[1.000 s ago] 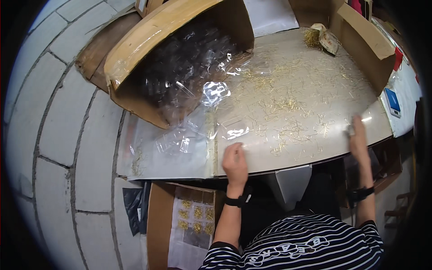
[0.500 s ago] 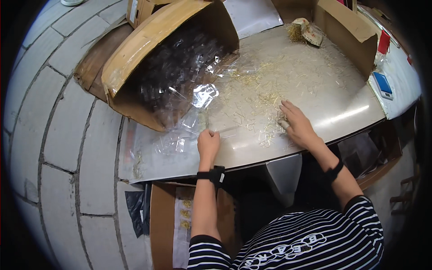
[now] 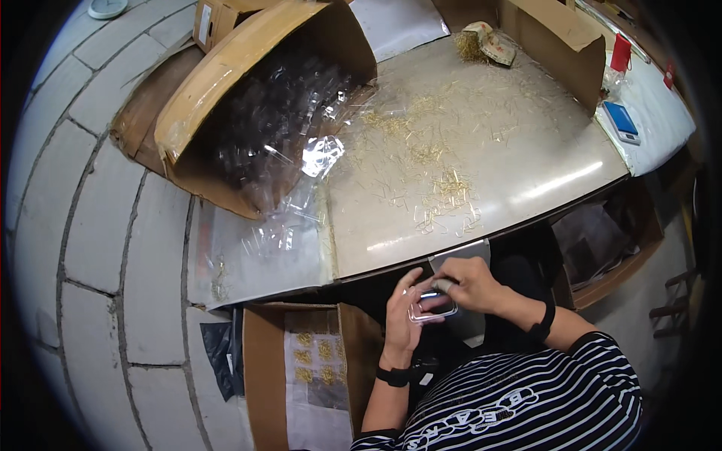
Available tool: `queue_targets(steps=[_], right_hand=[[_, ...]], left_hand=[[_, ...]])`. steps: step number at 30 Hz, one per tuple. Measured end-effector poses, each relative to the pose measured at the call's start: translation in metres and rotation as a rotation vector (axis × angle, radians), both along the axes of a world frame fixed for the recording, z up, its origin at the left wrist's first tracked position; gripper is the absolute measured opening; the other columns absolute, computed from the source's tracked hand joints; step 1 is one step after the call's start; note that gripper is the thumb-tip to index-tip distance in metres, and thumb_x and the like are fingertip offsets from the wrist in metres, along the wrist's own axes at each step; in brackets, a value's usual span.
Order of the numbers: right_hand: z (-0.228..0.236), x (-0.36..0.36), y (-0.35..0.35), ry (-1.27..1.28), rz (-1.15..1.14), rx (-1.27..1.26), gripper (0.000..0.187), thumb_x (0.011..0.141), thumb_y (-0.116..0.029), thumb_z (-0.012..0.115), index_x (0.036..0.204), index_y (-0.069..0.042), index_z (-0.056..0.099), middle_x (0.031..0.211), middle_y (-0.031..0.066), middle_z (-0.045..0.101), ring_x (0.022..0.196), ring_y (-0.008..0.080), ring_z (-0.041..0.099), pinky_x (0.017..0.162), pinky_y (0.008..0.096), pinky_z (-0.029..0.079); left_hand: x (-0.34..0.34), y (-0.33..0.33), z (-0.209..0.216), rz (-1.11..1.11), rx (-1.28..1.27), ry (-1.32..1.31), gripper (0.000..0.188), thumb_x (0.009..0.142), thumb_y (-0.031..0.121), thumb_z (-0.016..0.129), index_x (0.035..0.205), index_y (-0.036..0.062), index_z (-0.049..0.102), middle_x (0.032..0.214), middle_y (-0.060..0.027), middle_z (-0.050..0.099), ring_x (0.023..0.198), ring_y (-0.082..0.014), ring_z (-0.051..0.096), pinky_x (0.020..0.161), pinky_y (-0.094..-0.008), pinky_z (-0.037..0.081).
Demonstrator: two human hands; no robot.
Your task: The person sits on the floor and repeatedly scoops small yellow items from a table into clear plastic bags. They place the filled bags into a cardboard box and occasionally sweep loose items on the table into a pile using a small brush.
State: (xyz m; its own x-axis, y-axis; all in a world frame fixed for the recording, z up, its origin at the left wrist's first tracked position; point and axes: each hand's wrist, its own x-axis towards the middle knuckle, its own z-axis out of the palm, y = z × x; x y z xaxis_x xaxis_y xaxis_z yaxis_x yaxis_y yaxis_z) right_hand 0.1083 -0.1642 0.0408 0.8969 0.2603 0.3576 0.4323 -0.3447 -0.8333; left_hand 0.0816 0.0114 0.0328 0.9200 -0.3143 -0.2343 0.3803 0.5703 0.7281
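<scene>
The clear box (image 3: 444, 315) was up over the lap, just past the counter's near edge. Left grip (image 3: 400, 319) was closed around it, while the right grip (image 3: 472, 286) had its fingers curled in against it; couldn't tell if they were pinching anything. A moment earlier both were out over the counter (image 3: 541, 192), right one down by the gold wires (image 3: 450, 188), so the handling had shifted off the counter and in between the two hands.

Box looked like stiff, glossy see-through plastic with rounded corners. The wires were thin, bent and springy-looking, thickest near the middle and scattered toward the far side of that smooth, shiny top. Far left, a big tan carton (image 3: 199, 83) lay tipped, loaded with crinkly-looking clear plastic (image 3: 274, 124). Near left, another carton (image 3: 263, 376) held little clumps of gold bits (image 3: 325, 349).
</scene>
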Motion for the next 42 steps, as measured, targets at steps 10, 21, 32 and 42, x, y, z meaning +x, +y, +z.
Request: queue_targets(steps=[10, 21, 32, 42], right_hand=[[-0.003, 0.066, -0.047, -0.152, -0.351, -0.224, 0.042, 0.09, -0.026, 0.057, 0.122, 0.0, 0.053, 0.125, 0.0225, 0.054, 0.118, 0.0352, 0.051, 0.099, 0.0387, 0.041], [-0.034, 0.065, -0.006, -0.189, -0.354, -0.704, 0.053, 0.083, -0.009, 0.045, 0.131, 0.012, 0.038, 0.14, 0.0289, 0.035, 0.134, 0.0386, 0.03, 0.11, 0.0441, 0.026], [0.017, -0.036, -0.061, -0.089, -0.256, -0.372, 0.05, 0.075, 0.007, 0.055, 0.125, 0.002, 0.048, 0.131, 0.0189, 0.049, 0.126, 0.0346, 0.044, 0.103, 0.0399, 0.039], [-0.002, -0.065, -0.082, 0.076, -0.108, -0.335, 0.038, 0.077, 0.008, 0.059, 0.114, 0.0, 0.058, 0.119, 0.0174, 0.058, 0.108, 0.0336, 0.058, 0.091, 0.0375, 0.049]], left_hand=[[-0.055, 0.02, -0.068, 0.093, 0.17, 0.165, 0.04, 0.1, 0.028, 0.039, 0.123, -0.0043, 0.046, 0.122, -0.0257, 0.055, 0.098, -0.0367, 0.064, 0.066, -0.035, 0.06], [-0.026, -0.063, -0.126, -0.024, 0.155, 0.266, 0.045, 0.1, 0.035, 0.034, 0.12, -0.0027, 0.048, 0.108, -0.0184, 0.062, 0.086, -0.0322, 0.068, 0.065, -0.0356, 0.057], [-0.043, -0.062, -0.169, 0.001, -0.036, 0.34, 0.036, 0.1, 0.024, 0.033, 0.114, -0.0037, 0.051, 0.105, -0.0177, 0.063, 0.088, -0.0291, 0.067, 0.072, -0.0387, 0.057], [-0.049, -0.052, -0.183, -0.044, 0.027, 0.274, 0.037, 0.101, 0.026, 0.036, 0.116, -0.0055, 0.049, 0.107, -0.0166, 0.062, 0.09, -0.0254, 0.066, 0.077, -0.0372, 0.056]])
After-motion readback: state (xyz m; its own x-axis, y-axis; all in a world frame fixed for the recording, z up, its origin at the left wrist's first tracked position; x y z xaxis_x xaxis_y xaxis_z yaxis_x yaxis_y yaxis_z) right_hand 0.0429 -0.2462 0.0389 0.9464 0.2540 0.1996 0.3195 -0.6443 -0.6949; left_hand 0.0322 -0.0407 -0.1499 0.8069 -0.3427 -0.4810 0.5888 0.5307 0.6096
